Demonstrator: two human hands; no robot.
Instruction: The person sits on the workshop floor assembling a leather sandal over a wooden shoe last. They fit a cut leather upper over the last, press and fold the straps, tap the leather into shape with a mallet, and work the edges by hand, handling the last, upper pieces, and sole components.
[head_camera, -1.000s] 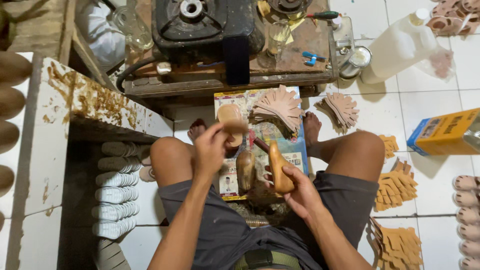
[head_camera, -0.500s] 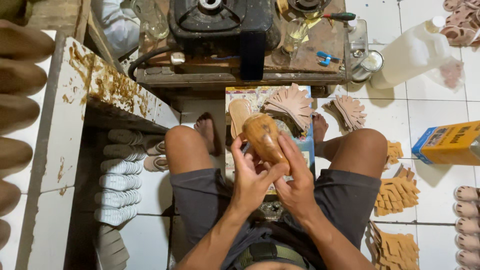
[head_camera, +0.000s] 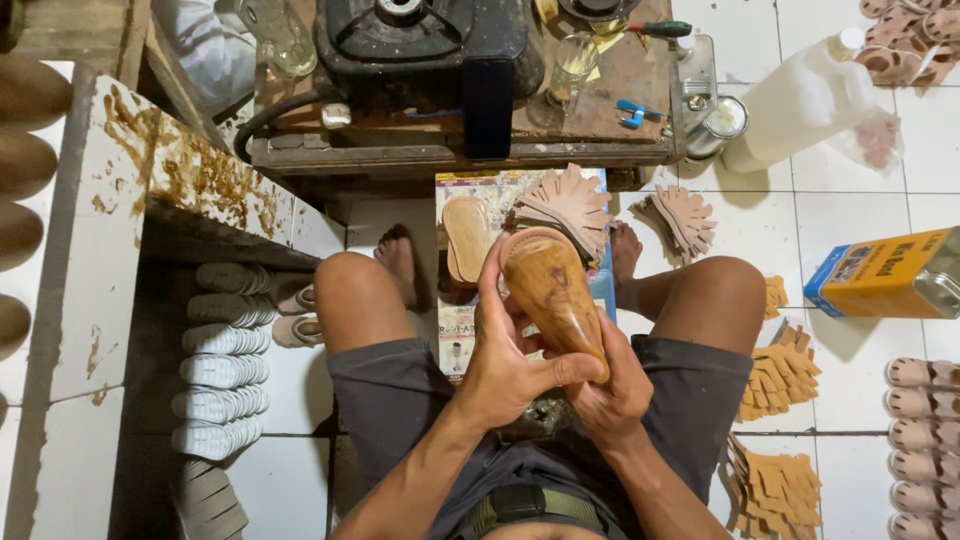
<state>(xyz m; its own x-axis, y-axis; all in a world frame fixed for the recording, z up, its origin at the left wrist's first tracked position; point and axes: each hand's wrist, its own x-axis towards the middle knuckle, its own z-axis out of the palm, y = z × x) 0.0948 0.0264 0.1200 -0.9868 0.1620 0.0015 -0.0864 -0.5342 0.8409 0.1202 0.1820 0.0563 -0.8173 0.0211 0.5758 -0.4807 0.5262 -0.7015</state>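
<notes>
You are gripping a wooden shoe last (head_camera: 553, 300) above your lap, your left hand (head_camera: 505, 365) wrapping its side with fingers closed, your right hand (head_camera: 610, 390) clasping its lower end; it is looking hard, smooth, probably slippery and fairly heavy, so holding the narrow end seems safest

Person seen from above, seated. Dark grey shorts (head_camera: 400, 400), fabric creased over both thighs, hems ending above the knees. Olive-green webbing belt (head_camera: 530, 505) at the waist with a darker buckle section. Arms bare, no sleeves showing. Left hand (head_camera: 500, 365) and right hand (head_camera: 615, 390) ungloved. Feet bare.
</notes>
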